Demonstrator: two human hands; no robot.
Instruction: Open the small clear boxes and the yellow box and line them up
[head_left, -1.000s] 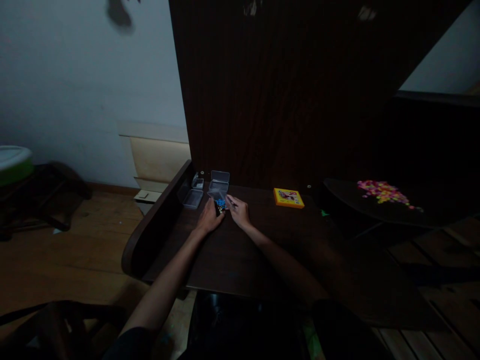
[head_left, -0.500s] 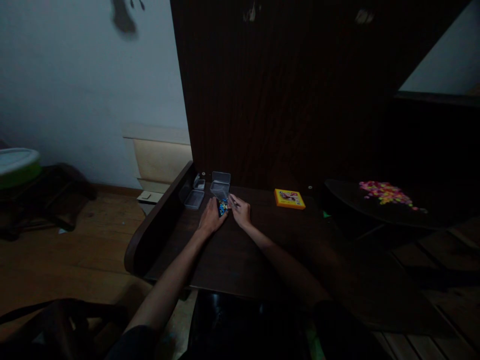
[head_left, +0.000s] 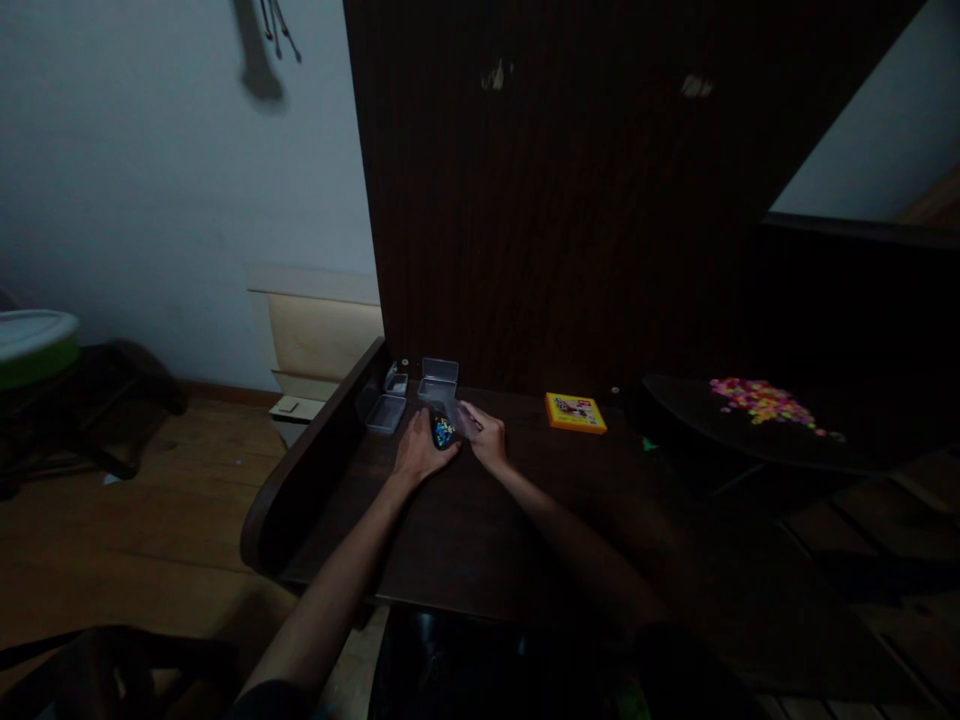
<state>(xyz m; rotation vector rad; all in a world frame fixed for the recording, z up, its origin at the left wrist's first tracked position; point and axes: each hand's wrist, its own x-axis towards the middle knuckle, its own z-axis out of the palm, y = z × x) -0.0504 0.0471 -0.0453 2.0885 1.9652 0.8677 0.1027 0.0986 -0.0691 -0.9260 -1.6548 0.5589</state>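
Note:
A small heap of blue, yellow and white bits (head_left: 443,430), too small to name surely, lies on the dark tabletop. Curved round its left and near side is my left hand (head_left: 420,452), thumb and forefinger apart, with nothing seen in its grasp. My right hand (head_left: 487,438) is closed on a thin, see-through plastic piece (head_left: 466,420) at the heap's right edge; its exact kind is blurred. Just behind the hands stands an open clear plastic box (head_left: 439,370). Left of it lie another open clear box (head_left: 386,413) and a smaller clear container (head_left: 397,383).
A yellow-orange box (head_left: 575,412) lies to the right on the tabletop (head_left: 450,550). Pink and yellow bits (head_left: 765,402) are heaped on a dark surface farther right. A raised wooden side (head_left: 315,450) borders the left, and a dark panel (head_left: 525,220) rises behind.
My left hand's thumb and forefinger have spread wider, so more of the heap shows. The clear piece in my right hand has shifted slightly. The whole view has moved a little.

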